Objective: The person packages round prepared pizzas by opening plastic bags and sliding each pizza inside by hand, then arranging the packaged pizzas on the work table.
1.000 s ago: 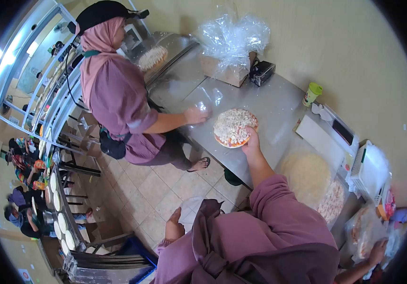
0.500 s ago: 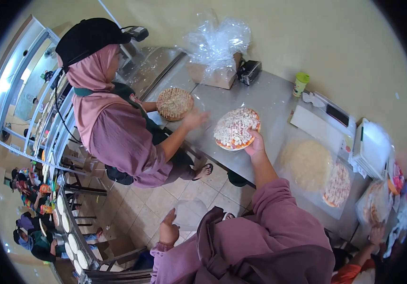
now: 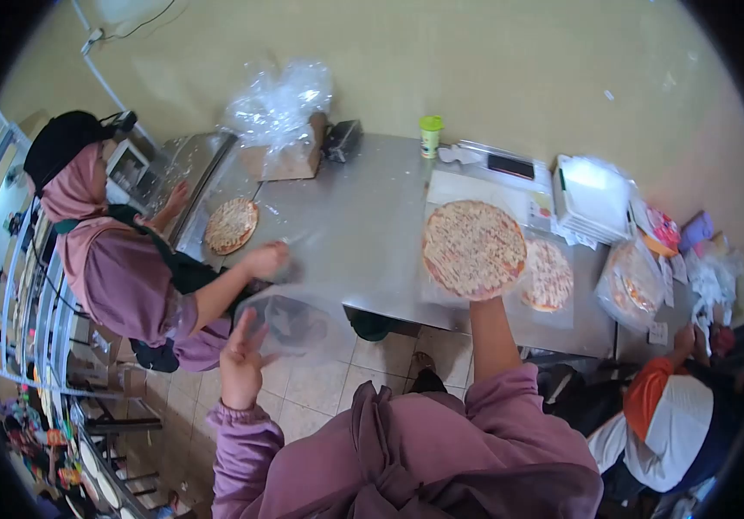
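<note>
My right hand (image 3: pixel 487 313) is under a round pizza (image 3: pixel 474 248) topped with shredded cheese, bearing it above the table; the fingers are hidden beneath it. My left hand (image 3: pixel 242 353) is raised at the left with some fingers apart, and a clear plastic bag (image 3: pixel 303 324) hangs from it, blurred. Below and right of the held pizza, another pizza (image 3: pixel 548 275) lies on a clear plastic sheet on the steel table (image 3: pixel 368 216).
At the left a co-worker stands by a pizza (image 3: pixel 232 226). A box with plastic wrap (image 3: pixel 284 162), a green-lidded cup (image 3: pixel 431 137), a phone (image 3: pixel 510 166) and stacked white trays (image 3: pixel 593 199) line the back. Another person is at the right, near a bagged pizza (image 3: pixel 633 278).
The view has swung right. My right hand has moved right with the pizza, from gripping its edge to bearing it from below. My left hand has risen with the bag. The co-worker's pizza now lies on the table.
</note>
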`<action>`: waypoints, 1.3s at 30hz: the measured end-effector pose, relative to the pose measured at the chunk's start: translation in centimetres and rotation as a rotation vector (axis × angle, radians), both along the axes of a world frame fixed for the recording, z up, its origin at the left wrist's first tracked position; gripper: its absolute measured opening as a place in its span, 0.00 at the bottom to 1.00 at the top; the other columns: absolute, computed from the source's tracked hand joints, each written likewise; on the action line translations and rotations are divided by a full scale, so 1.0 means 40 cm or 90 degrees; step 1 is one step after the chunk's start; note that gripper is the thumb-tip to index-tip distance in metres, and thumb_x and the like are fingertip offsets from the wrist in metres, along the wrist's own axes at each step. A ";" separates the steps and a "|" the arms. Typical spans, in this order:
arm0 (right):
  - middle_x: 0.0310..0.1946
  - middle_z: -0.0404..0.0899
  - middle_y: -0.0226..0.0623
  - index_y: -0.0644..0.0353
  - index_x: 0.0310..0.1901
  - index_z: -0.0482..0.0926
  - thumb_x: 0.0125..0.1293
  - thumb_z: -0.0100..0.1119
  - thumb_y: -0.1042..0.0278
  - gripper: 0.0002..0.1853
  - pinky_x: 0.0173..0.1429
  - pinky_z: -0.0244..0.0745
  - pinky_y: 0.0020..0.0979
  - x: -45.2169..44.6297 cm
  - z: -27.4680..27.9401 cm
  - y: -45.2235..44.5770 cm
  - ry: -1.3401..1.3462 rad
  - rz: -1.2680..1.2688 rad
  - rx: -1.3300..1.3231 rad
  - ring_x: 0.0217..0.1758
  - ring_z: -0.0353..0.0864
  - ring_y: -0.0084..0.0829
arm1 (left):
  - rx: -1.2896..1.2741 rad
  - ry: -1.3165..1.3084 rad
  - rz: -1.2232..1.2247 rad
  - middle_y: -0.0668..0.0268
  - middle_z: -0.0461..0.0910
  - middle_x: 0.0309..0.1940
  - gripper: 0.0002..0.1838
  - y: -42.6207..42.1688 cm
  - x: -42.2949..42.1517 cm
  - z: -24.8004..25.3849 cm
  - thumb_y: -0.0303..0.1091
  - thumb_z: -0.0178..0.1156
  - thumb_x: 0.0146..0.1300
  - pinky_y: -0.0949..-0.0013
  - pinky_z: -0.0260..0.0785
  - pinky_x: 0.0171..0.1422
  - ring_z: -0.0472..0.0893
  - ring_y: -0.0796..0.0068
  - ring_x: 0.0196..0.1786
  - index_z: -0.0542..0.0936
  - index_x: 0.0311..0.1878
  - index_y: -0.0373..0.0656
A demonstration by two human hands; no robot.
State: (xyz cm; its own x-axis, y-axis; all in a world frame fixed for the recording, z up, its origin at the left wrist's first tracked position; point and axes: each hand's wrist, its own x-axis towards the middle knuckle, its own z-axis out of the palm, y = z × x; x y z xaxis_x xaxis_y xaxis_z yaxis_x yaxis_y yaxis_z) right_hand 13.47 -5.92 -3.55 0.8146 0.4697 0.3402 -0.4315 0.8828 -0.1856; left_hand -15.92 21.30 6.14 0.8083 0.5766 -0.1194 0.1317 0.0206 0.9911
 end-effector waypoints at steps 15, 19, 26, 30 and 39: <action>0.62 0.59 0.44 0.53 0.63 0.59 0.61 0.34 0.36 0.35 0.65 0.56 0.51 -0.265 -0.138 -0.454 0.075 -0.175 0.014 0.64 0.59 0.47 | 0.651 -0.160 -0.380 0.43 0.62 0.59 0.36 -0.296 0.652 -0.018 0.14 0.43 0.44 0.65 0.53 0.67 0.61 0.49 0.63 0.59 0.63 0.35; 0.62 0.60 0.44 0.53 0.63 0.59 0.61 0.35 0.36 0.35 0.65 0.56 0.50 -0.304 -0.147 -0.367 0.096 -0.216 0.034 0.64 0.59 0.47 | 0.640 -0.126 -0.494 0.46 0.60 0.61 0.34 -0.378 0.681 -0.025 0.15 0.41 0.46 0.66 0.50 0.69 0.59 0.54 0.65 0.59 0.62 0.34; 0.62 0.60 0.44 0.54 0.62 0.59 0.60 0.35 0.36 0.35 0.65 0.56 0.50 -0.262 -0.125 -0.212 0.138 -0.239 0.080 0.64 0.59 0.47 | 0.738 -0.170 -0.721 0.47 0.56 0.63 0.37 -0.374 0.652 0.007 0.12 0.39 0.43 0.66 0.54 0.68 0.59 0.53 0.65 0.56 0.63 0.34; 0.61 0.60 0.44 0.54 0.62 0.59 0.60 0.35 0.36 0.35 0.65 0.56 0.50 -0.276 -0.133 -0.214 0.160 -0.234 0.091 0.63 0.59 0.47 | 0.716 -0.107 -0.774 0.52 0.55 0.64 0.39 -0.357 0.609 0.044 0.11 0.40 0.42 0.67 0.56 0.67 0.60 0.54 0.65 0.56 0.64 0.39; 0.61 0.61 0.43 0.54 0.62 0.60 0.60 0.35 0.36 0.35 0.64 0.57 0.50 -0.162 -0.089 -0.206 0.188 -0.212 0.084 0.63 0.60 0.46 | 0.829 -0.221 -0.629 0.55 0.64 0.60 0.28 -0.407 0.537 -0.015 0.19 0.47 0.49 0.64 0.66 0.57 0.69 0.57 0.57 0.67 0.58 0.43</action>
State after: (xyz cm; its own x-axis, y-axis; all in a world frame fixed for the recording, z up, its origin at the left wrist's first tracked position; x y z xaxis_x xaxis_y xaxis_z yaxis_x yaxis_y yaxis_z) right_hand 6.97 -14.15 -7.11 0.9847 0.1351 0.1098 -0.1386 0.9900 0.0255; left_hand 5.54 5.03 5.55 0.7809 -0.5732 0.2485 -0.6238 -0.7369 0.2606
